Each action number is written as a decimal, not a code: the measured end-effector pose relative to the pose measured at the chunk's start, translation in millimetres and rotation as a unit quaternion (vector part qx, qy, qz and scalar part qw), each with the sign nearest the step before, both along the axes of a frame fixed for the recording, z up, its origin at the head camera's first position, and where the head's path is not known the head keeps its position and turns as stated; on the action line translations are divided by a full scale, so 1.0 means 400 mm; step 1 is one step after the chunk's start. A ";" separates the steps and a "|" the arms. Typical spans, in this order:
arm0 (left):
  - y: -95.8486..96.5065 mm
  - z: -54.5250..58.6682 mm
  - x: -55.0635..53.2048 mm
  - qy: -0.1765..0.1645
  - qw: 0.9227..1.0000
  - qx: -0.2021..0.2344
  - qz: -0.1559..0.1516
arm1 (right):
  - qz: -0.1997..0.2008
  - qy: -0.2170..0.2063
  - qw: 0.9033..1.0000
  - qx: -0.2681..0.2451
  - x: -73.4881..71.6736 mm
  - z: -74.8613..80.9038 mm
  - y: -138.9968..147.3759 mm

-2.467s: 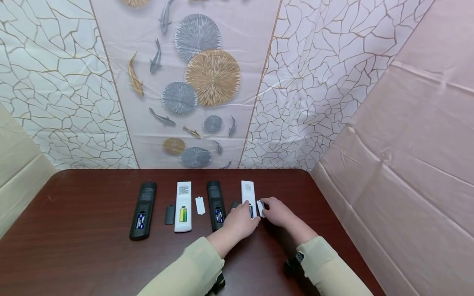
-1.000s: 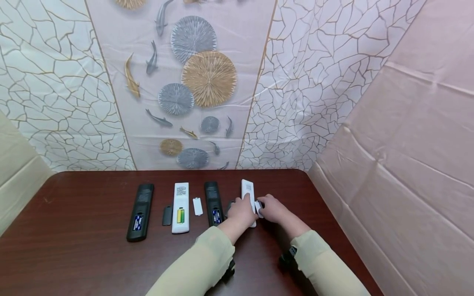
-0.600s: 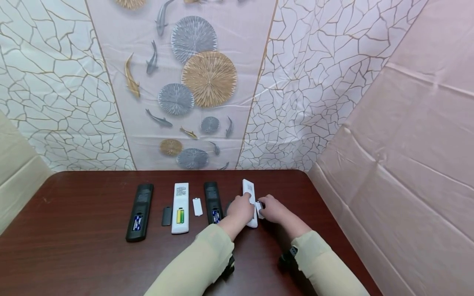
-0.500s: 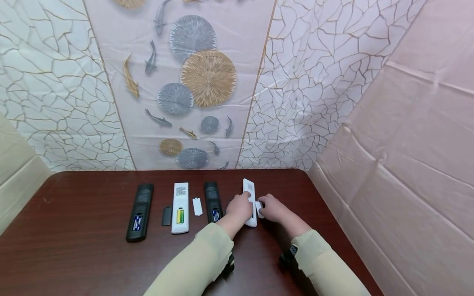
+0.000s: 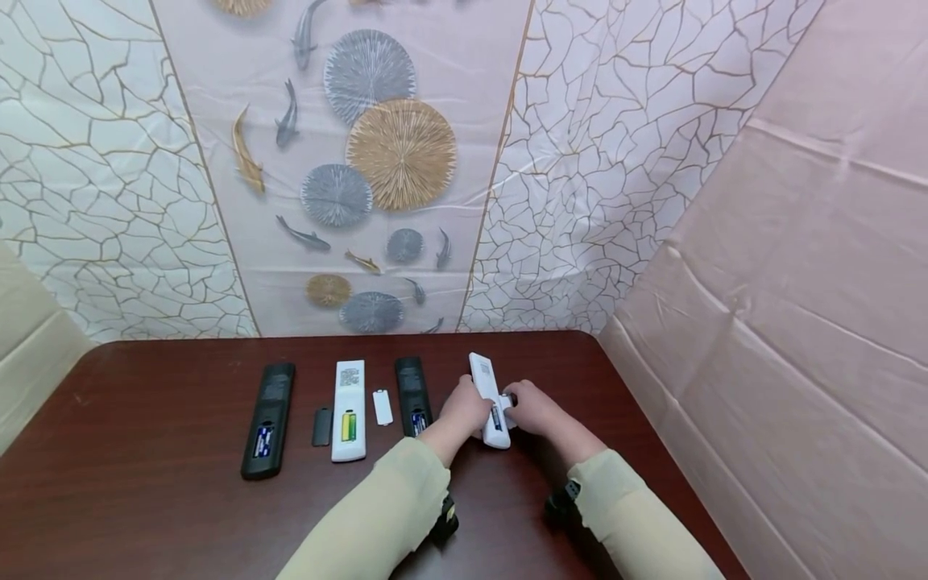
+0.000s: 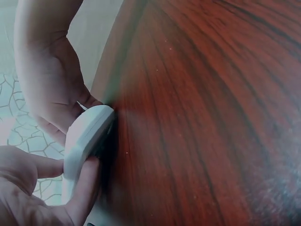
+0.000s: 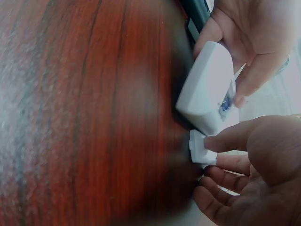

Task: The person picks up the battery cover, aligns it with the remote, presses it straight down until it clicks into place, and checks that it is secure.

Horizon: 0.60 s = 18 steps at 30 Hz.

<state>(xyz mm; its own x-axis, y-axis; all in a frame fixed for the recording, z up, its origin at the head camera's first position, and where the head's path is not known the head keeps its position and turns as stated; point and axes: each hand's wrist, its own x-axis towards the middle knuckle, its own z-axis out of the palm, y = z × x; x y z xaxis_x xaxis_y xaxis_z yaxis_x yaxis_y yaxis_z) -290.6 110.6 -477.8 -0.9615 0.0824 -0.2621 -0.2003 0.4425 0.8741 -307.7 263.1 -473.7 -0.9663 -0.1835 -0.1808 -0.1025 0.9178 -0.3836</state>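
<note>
We work at a red-brown wood-grain table (image 5: pixel 145 507). The long white plastic remote control (image 5: pixel 481 373) points away from us, far end leaning left. Our left hand (image 5: pixel 464 409) grips it from the left between thumb and fingers; our right hand (image 5: pixel 538 409) pinches the small white plastic cover (image 7: pixel 201 149) just right of its open battery compartment (image 5: pixel 496 416).

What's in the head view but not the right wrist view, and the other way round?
Only the head view: the leftmost black remote, the white remote with yellow-green batteries, the loose black cover to its left and loose white cover to its right. Only the right wrist view: the palm side of the right hand. Both: the left hand gripping another white remote, a white cover pinched by the right hand, and the table.
</note>
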 end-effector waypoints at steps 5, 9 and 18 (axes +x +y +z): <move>-0.002 0.006 0.007 0.011 1.000 0.000 0.005 | -0.018 -0.002 0.999 -0.035 -0.004 -0.008 0.006; -0.004 0.004 0.004 0.013 1.000 0.018 0.010 | -0.035 -0.009 0.997 -0.075 -0.004 -0.007 0.008; -0.017 0.007 0.010 -0.012 0.992 0.123 0.018 | -0.070 -0.019 0.986 -0.150 0.004 -0.015 0.022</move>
<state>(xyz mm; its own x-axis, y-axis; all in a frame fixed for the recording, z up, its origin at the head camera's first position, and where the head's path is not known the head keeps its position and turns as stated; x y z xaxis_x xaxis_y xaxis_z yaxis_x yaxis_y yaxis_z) -286.6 103.8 -475.0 -0.9588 0.1128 -0.2607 -0.2336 0.2094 0.9495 -306.1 271.8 -479.8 -0.9794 -0.1002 -0.1751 0.0361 0.7668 -0.6408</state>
